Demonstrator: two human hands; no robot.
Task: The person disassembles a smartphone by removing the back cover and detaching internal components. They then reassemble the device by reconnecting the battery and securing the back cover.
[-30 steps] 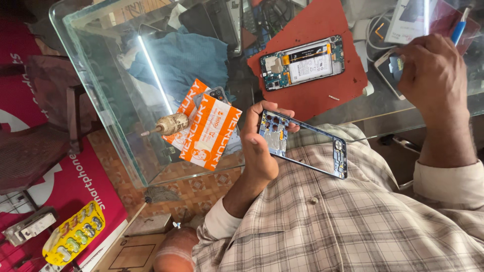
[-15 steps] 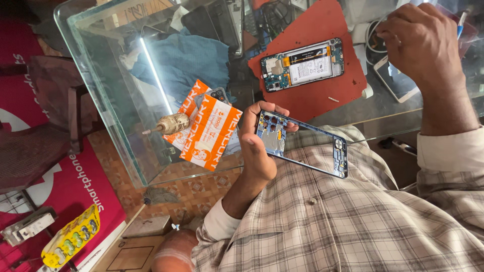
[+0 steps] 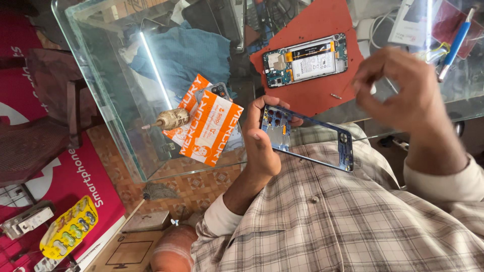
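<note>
Since half a second ago the right hand (image 3: 403, 90) has dropped from the desk's (image 3: 116, 100) far edge, blurred, fingertips pinched; anything held is unclear. Left hand (image 3: 262, 141) grips the blue phone frame (image 3: 312, 143) over the near edge, against the chest.

The glass table (image 3: 111, 126) is crowded toward its far edge: a crumpled blue cloth (image 3: 191, 53) lies beside an orange-red mat (image 3: 312, 95) that carries an opened phone body with its battery showing (image 3: 306, 61). Near the table's front edge, orange-and-white packets (image 3: 206, 126) and a small round brown drill chuck (image 3: 171, 119) block the way. Between the packets and the mat runs a narrow strip of bare glass. A blue-handled tool (image 3: 456, 43) lies by the right end.
</note>
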